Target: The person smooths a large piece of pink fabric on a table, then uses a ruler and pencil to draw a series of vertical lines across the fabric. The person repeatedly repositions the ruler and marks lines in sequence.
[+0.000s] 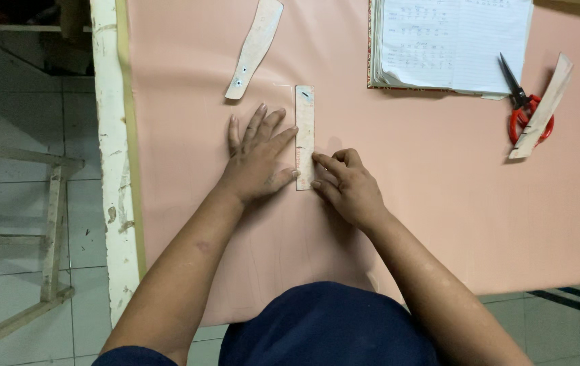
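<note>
A pale, worn straight ruler (305, 129) lies upright on pink cloth (398, 203) spread over a table. My left hand (257, 159) rests flat on the cloth just left of the ruler, fingers spread, its fingertips pressing the ruler's left edge. My right hand (345, 184) sits at the ruler's lower right edge with fingers curled and pinched together against it; whatever it may pinch is too small to make out.
A curved pale ruler (255, 47) lies at the upper left. An open lined notebook (449, 44) sits at the top. Red-handled scissors (522, 102) lie under another curved ruler (544, 108) at the right. The table's white painted edge (110, 156) runs down the left, beside a wooden frame (49, 230) on tiled floor.
</note>
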A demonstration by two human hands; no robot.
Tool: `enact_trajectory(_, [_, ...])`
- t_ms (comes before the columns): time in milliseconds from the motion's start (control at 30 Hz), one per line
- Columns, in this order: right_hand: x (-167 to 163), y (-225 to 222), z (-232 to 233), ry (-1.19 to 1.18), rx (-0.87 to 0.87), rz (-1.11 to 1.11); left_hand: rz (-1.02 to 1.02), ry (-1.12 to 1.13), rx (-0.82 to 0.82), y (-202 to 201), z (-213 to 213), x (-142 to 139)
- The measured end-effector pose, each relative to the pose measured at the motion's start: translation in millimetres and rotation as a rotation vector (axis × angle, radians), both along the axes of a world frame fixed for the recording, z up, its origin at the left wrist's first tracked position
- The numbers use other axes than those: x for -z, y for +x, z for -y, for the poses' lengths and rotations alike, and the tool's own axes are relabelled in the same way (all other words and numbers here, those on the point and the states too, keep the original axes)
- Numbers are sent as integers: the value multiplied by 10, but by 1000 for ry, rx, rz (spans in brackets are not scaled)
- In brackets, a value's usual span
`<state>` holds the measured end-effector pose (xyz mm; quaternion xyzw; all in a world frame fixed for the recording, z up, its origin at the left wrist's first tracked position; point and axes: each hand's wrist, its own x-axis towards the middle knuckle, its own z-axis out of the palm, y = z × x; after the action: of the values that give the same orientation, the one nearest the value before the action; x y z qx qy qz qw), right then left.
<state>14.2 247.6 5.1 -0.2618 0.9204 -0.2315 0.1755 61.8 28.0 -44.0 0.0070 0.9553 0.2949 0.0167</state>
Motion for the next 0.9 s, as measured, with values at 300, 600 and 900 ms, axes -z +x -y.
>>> enact_trajectory(300, [-36, 18, 14, 0, -15, -7, -50, 11, 40, 58, 9, -69])
enact_trajectory(600, [-85, 15, 41, -7, -41, -18, -80, 24, 38, 73, 26, -80])
enact_trajectory(900, [-72, 10, 37, 49, -29, 4, -67, 7, 45, 67, 16, -70])
